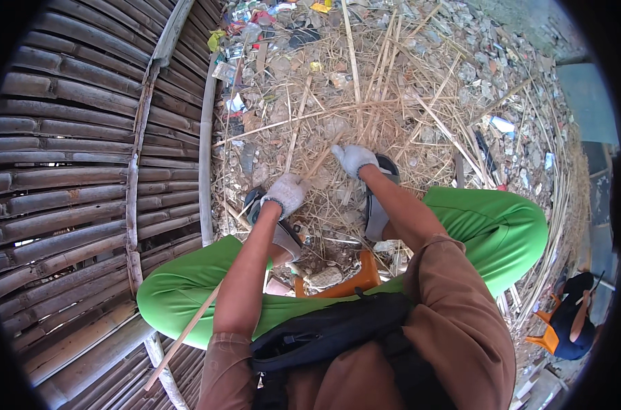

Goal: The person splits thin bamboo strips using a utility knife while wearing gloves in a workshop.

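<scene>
Both of my hands wear pale knitted work gloves. My left hand point(286, 194) is closed around a long, thin bamboo strip point(184, 333), above my left foot. The strip runs back under my left forearm and past my green-clad left knee; its other end reaches forward toward my right fingers. My right hand point(355, 160) is farther forward, over my right foot, with its fingers curled closed near that front end. Whatever lies within the right fingers is hidden by the glove.
Bamboo shavings and loose strips point(379, 109) litter the ground, mixed with scraps of rubbish point(255, 27). A bamboo slat wall point(71, 164) stands close on my left. Beneath me is an orange stool point(355, 277). At the far right another person point(573, 318) sits on an orange seat.
</scene>
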### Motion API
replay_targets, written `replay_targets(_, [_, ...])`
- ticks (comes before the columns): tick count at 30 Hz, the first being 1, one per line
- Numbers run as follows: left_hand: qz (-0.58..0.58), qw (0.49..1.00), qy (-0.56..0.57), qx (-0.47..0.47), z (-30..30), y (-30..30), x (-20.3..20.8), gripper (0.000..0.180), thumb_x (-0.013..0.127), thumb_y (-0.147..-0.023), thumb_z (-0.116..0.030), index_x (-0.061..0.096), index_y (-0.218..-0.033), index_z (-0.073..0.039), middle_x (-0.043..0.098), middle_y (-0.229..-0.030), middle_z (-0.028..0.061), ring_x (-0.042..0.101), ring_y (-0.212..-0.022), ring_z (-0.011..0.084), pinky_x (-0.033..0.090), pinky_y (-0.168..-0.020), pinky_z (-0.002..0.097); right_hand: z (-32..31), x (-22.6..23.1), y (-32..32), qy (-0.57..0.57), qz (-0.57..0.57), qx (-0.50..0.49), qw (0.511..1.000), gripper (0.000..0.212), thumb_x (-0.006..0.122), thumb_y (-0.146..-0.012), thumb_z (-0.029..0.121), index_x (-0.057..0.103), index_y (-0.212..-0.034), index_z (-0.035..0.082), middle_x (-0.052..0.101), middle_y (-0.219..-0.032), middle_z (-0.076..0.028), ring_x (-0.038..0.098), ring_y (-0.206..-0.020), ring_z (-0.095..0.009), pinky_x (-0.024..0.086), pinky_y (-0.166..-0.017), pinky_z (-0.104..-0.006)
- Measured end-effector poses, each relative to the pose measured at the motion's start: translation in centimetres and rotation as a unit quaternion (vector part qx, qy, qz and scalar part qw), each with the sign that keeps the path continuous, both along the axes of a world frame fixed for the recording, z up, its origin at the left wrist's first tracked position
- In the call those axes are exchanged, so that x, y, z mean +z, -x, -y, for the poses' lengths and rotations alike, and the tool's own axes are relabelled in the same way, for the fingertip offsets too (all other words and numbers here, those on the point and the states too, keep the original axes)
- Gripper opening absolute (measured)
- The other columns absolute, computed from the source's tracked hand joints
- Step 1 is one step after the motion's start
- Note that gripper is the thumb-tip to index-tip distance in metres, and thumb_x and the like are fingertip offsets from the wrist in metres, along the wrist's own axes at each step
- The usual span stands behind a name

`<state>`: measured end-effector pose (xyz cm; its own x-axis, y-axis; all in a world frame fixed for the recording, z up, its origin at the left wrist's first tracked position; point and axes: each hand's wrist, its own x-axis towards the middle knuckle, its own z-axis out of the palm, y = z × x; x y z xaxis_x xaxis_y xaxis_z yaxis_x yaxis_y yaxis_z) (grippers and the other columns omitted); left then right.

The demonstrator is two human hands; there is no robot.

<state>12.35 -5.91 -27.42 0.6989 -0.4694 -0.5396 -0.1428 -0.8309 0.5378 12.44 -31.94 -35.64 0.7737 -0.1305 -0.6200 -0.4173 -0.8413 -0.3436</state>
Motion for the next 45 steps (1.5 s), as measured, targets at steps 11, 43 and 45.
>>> replay_targets(11, [-0.029, 1.0, 0.008, 0.005, -0.3, -0.4, -0.3, 0.046, 0.056, -0.102, -0.041, 0.075, -0.108, 0.001, 0.072, -0.098, 0.0314, 0.07, -0.099, 0.047, 0.053, -0.09, 0.0518, 0.9, -2.7, -1.2, 0.003, 0.017, -0.055, 0.998, 0.08, 0.028, -0.109, 0.065, 0.072, -0.135, 0.004, 0.069, -0.14, -0.024, 0.065, -0.132, -0.041, 0.048, -0.113, -0.0517])
replay_targets(43, [0.212, 0.962, -0.155, -0.077, 2.0, 3.2, 0.0, 0.023, 0.059, -0.098, -0.02, 0.073, -0.104, -0.003, 0.078, -0.095, 0.0226, 0.078, -0.088, 0.0402, 0.063, -0.076, 0.0533, 0.8, -1.0, -0.5, 0.027, 0.013, -0.052, 0.998, 0.083, 0.02, -0.11, 0.063, 0.075, -0.13, 0.003, 0.072, -0.133, -0.025, 0.067, -0.127, -0.044, 0.05, -0.112, -0.0515])
replay_targets(45, [0.224, 0.96, -0.149, -0.078, 2.1, 3.5, 0.0, 0.023, 0.058, -0.098, -0.02, 0.072, -0.105, -0.003, 0.078, -0.094, 0.0226, 0.078, -0.087, 0.0401, 0.063, -0.076, 0.0537, 1.0, -1.0, -1.2, 0.036, 0.019, -0.086, 0.995, 0.082, 0.02, -0.11, 0.062, 0.074, -0.131, 0.003, 0.072, -0.133, -0.025, 0.067, -0.128, -0.043, 0.05, -0.111, -0.0516])
